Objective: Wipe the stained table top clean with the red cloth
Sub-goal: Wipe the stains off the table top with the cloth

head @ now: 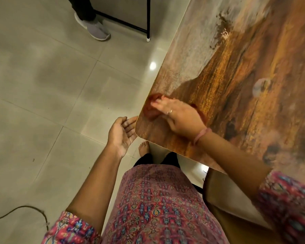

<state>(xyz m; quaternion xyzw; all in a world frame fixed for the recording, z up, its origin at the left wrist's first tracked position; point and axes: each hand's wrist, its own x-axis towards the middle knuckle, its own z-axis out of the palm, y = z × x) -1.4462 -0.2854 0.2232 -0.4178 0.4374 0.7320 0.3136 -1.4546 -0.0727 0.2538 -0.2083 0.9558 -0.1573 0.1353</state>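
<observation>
Red cloth (150,107) lies beneath right hand (181,118) on table top (236,76).

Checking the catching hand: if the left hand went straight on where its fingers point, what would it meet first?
The left hand would likely meet the rounded corner edge of the brown wood-grain table top first, though depth is unclear.

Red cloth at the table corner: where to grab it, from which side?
I'd take the red cloth by the bunched fold showing past the fingertips of the right hand, coming from above. It lies flat on the table top near the corner, so nothing gets under it; the left hand is cupped just off the edge.
</observation>
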